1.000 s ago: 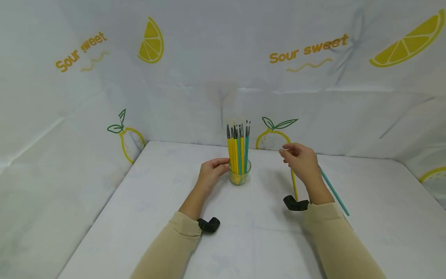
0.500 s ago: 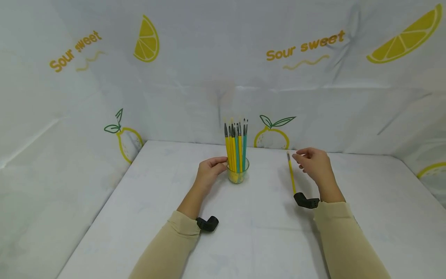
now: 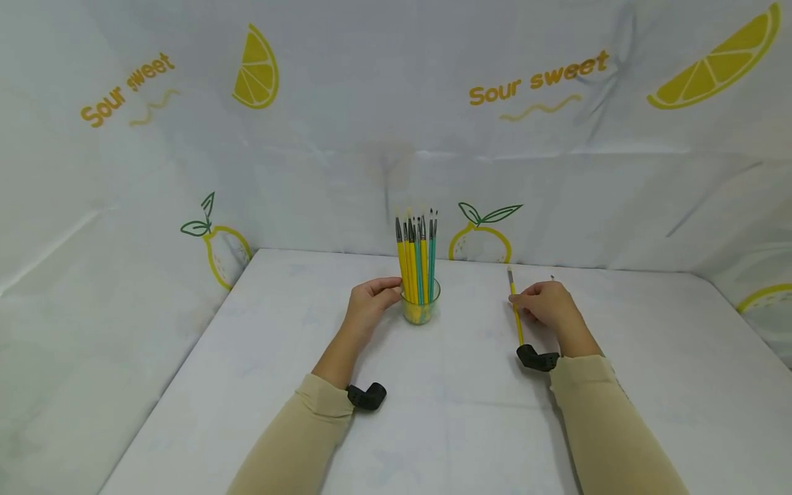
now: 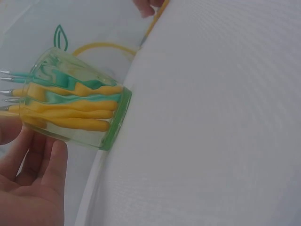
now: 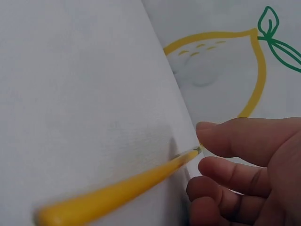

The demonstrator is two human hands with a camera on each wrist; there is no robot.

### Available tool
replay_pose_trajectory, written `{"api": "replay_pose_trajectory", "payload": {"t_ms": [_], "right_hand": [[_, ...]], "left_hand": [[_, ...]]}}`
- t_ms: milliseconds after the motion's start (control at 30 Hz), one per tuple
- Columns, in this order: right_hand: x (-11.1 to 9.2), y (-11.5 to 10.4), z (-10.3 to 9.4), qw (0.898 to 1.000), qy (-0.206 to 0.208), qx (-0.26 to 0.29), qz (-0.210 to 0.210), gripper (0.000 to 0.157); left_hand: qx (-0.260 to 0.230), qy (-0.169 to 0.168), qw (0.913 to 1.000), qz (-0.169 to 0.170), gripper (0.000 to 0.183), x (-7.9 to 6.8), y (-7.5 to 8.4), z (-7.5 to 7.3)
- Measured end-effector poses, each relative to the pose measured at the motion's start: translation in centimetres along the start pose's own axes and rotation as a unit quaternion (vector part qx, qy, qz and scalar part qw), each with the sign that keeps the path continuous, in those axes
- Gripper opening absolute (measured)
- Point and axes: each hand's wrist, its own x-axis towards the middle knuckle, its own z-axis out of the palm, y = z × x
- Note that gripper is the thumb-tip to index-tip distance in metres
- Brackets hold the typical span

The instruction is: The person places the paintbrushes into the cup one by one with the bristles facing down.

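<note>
A small clear green-tinted glass (image 3: 419, 313) stands upright with several yellow and teal paintbrushes (image 3: 416, 265), bristles up. My left hand (image 3: 368, 306) touches its left side near the rim. In the left wrist view the fingertips (image 4: 59, 148) lie against the glass wall without wrapping round it. To the right, my right hand (image 3: 547, 306) pinches a single yellow paintbrush (image 3: 517, 323) below its ferrule, between thumb and forefinger. The right wrist view shows that yellow paintbrush (image 5: 117, 190) running to the fingertips, which cover its bristle end.
A dark brush tip (image 3: 553, 278) peeks out behind my right hand; the rest of that brush is hidden. The white table (image 3: 433, 426) meets a lemon-printed cloth backdrop (image 3: 346, 172) at its back edge. Each wrist wears a black camera (image 3: 368, 397).
The right hand moved right and back over the table, then came left and down onto the yellow paintbrush and took hold of it. The left hand stays at the glass.
</note>
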Motion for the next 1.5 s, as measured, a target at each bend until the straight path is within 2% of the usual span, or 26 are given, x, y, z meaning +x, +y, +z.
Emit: {"api": "replay_pose_trajectory", "payload": {"t_ms": [167,467,733,1033,1233,1500], "right_hand": [[0.1,0.1,0.3,1.000,-0.001,-0.002,0.014,0.037],[0.2,0.6,1.0,0.999,0.011,-0.052,-0.004,0.039],[0.3,0.6,1.1,0.998,0.026,-0.055,-0.011,0.039],[0.1,0.0,0.6,1.000,0.018,0.007,-0.003,0.035],[-0.3,-0.9,0.5,0.996,0.059,0.056,-0.032,0.034],[-1.0,-2.7,0.6,0.982,0.118,0.116,-0.089,0.031]], "left_hand": [[0.002,0.001,1.0000,-0.001,0.028,-0.1,0.1,0.1],[0.001,0.000,1.0000,-0.009,0.028,-0.2,0.0,0.1],[0.001,0.001,1.0000,-0.005,0.027,-0.2,0.0,0.1],[0.004,0.003,1.0000,0.001,0.026,-0.1,-0.1,0.0],[0.002,-0.003,1.0000,0.000,0.027,0.0,-0.1,-0.1],[0.000,-0.003,1.0000,-0.001,0.027,0.0,-0.1,-0.1]]}}
